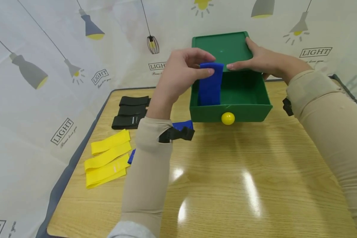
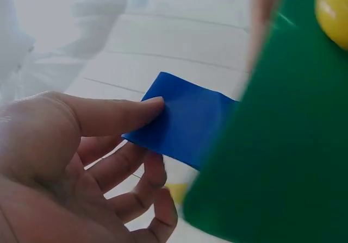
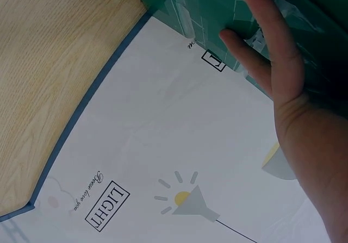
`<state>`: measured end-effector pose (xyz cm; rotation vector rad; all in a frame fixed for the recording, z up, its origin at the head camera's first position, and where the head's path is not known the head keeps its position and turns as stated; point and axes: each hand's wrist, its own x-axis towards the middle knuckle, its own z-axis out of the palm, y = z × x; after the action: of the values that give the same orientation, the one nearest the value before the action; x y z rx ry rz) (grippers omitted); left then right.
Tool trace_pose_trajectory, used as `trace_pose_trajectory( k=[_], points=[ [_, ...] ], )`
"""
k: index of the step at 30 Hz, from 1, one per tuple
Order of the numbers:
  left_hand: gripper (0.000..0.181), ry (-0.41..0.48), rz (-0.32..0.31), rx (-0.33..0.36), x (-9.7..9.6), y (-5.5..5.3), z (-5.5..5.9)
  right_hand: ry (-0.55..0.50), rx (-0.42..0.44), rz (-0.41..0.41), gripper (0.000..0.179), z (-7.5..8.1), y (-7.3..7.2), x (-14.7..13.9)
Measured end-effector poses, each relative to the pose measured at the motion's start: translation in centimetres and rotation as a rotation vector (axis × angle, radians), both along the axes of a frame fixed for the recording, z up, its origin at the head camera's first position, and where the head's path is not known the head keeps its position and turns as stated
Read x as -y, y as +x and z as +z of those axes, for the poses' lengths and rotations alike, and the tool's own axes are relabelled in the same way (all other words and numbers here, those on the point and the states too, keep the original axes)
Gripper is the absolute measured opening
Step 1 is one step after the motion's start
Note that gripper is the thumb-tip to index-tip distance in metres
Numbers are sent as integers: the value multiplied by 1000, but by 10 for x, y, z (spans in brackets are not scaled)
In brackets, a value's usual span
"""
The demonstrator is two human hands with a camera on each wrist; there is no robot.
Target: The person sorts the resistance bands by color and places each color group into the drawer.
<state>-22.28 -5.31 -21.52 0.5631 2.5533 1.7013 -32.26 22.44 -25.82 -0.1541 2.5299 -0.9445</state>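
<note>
In the head view, a green box (image 1: 205, 114) with a yellow ball knob (image 1: 228, 118) stands at the back of the table, its lid (image 1: 217, 49) raised. My left hand (image 1: 185, 67) pinches the top of a folded blue elastic band (image 1: 210, 84) between thumb and fingers. The band hangs upright, its lower end inside the box at the left. The left wrist view shows the blue band (image 2: 182, 115) under the thumb, with the box wall (image 2: 272, 145) hiding its far end. My right hand (image 1: 263, 59) holds the lid by its right side, thumb in front and fingers behind.
Left on the table lie several black bands (image 1: 132, 110) and yellow bands (image 1: 110, 162). Another blue band (image 1: 184, 125) lies partly hidden behind the left forearm, with a blue corner (image 1: 131, 156) beside the yellow ones. A curtain (image 1: 122, 39) printed with lamps hangs behind the table.
</note>
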Motion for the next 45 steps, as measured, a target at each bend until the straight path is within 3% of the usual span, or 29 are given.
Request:
trace_pose_trajectory(
  k=[3, 7, 15, 19, 24, 33, 39, 45],
  points=[
    [19, -86, 15, 36, -1, -11, -16, -3, 9, 1, 129, -1, 0, 0],
    [15, -152, 50, 32, -2, -21, -31, -2, 9, 4, 128, -1, 0, 2],
    [19, -310, 115, -33, -5, -33, -42, -2, 7, -2, 128, 0, 0, 1],
    [18, -326, 151, -61, -7, -38, -49, -9, 1, -3, 127, 1, 0, 1],
    [15, -300, 178, -91, -9, -41, -55, -12, -6, -5, 128, 0, 1, 0],
    [22, -245, 219, -63, -9, -42, -57, -18, -6, 0, 127, -2, 1, 0],
    [23, -156, 193, -77, 4, -38, -54, -22, -5, -2, 126, -2, 0, 0],
    [28, -49, 204, -18, 27, -29, -51, -23, -3, -11, 125, -3, -1, -2]
  ],
)
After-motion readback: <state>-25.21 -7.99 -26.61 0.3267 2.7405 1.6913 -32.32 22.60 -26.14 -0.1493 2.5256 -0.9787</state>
